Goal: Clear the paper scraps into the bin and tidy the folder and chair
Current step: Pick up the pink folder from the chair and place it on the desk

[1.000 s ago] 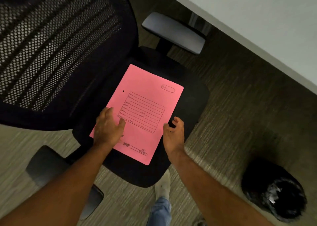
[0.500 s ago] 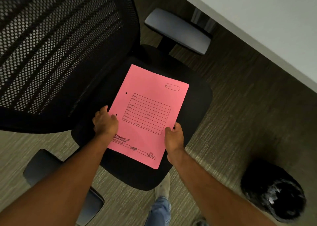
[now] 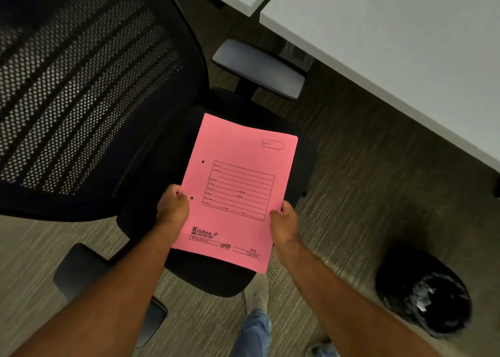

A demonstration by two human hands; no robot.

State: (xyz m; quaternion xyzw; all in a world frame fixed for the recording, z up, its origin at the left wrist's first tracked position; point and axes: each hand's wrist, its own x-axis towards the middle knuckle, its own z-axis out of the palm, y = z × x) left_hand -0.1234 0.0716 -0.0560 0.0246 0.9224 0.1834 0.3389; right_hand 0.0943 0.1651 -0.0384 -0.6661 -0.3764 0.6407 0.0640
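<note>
You have one pink folder (image 3: 235,191), one black mesh chair (image 3: 89,107) with two armrests, one bin (image 3: 423,294) lined in black, two white desk tops, and two hands: left hand (image 3: 173,207), right hand (image 3: 284,222).

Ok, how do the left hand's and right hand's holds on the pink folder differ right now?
The left hand grips the pink folder at its punched-hole edge, by the lower hole; the right hand grips the opposite, plain edge. The left hand sits slightly higher in the picture than the right. Both are closed on the folder's lower half, holding it over the chair seat.
</note>
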